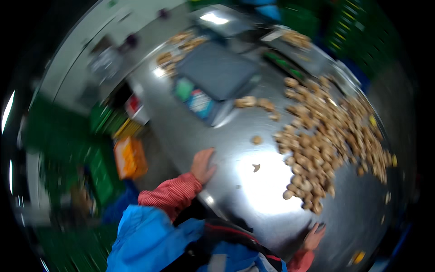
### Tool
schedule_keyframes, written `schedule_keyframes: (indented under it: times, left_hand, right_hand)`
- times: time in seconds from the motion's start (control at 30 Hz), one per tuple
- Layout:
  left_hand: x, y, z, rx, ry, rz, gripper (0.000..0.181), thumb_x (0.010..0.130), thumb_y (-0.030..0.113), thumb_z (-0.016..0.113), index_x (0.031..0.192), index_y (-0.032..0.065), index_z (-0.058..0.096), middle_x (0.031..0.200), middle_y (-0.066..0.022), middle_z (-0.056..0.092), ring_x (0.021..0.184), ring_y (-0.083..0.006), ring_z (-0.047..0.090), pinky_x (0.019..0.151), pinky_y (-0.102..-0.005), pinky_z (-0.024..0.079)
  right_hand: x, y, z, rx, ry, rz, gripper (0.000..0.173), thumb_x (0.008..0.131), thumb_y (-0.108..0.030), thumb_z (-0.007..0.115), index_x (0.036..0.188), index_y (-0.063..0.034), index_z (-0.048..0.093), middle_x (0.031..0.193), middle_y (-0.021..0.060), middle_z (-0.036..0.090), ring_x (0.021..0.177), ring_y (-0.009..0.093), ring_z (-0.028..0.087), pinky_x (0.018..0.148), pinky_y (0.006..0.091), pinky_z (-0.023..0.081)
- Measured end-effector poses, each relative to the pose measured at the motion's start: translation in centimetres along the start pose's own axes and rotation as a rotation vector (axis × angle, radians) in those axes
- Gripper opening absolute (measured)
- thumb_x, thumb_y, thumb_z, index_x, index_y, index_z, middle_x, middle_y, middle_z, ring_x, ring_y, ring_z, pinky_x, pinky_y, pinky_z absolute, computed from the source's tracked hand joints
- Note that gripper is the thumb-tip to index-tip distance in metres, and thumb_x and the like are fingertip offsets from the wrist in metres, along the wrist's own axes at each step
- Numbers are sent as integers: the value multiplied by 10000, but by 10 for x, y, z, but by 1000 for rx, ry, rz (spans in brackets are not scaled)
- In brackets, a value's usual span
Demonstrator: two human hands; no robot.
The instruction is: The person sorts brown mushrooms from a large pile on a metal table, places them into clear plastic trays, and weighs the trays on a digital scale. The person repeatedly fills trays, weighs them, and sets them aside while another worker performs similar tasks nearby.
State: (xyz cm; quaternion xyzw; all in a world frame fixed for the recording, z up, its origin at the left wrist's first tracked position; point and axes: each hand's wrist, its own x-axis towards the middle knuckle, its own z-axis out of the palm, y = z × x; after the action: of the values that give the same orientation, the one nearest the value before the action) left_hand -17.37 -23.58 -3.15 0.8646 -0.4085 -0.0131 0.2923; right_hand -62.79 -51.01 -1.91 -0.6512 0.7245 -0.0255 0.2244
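Observation:
My left hand (203, 165) rests on the near left edge of a stainless steel table (234, 146), with its fingers apart and nothing seen in it. My right hand (313, 236) is low on the right, at the table surface, below a large heap of brown mushrooms (316, 149). Something small and dark shows by its fingers; blur hides whether it is held. A single mushroom (257, 139) and a small brown fragment (256, 167) lie left of the heap. A few more mushrooms (249, 101) lie beside a grey tabletop device (217, 69), perhaps a scale.
Packs of mushrooms (164, 58) lie behind the grey device, and another filled pack (295, 39) stands at the far side. An orange bag (130, 158) and green plastic crates (102, 173) are left of the table. A yellow object (358, 257) lies at lower right.

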Motion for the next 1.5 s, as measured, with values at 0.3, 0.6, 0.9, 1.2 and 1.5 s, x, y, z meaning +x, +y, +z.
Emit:
schedule_keyframes:
  times: [0.3,0.6,0.9,1.2,1.5]
  left_hand:
    - [-95,-14,-14,-201,-21,-65,463,770,82,661,1216,13,553,1174,-152,570,1105,-330,521,970,-416,426]
    - [-94,-31,-4,-322,-90,-3,499,769,86,648,1248,37,518,1130,-143,574,1094,-320,524,973,-424,425]
    - [-48,-25,-25,-117,-365,9,727,752,165,740,1397,71,418,1099,-180,559,1084,-343,519,927,-407,454]
    - [51,54,69,-336,-617,60,868,749,171,768,1469,99,289,1234,-240,431,1105,-393,493,929,-435,461]
    - [164,32,98,-144,-110,328,775,706,223,784,1371,43,429,1346,-199,457,1255,-411,389,1061,-484,321]
  right_hand:
    - [86,-32,85,559,-231,-178,655,971,-384,546,1354,109,348,1304,258,492,1128,288,555,910,395,495]
    - [82,-85,97,-21,-196,-796,539,955,-399,555,1220,64,474,1187,206,557,999,261,571,824,380,483]
    - [-132,-234,105,-75,-306,-628,721,880,-386,616,1445,-43,326,1141,208,615,903,358,642,783,432,506]
    - [-158,-154,99,-77,-255,-574,613,861,-315,663,1378,-101,413,966,180,633,832,343,641,726,429,512]
    - [-48,-196,25,112,69,-530,163,876,-229,626,928,-82,672,762,135,643,725,339,627,625,432,481]
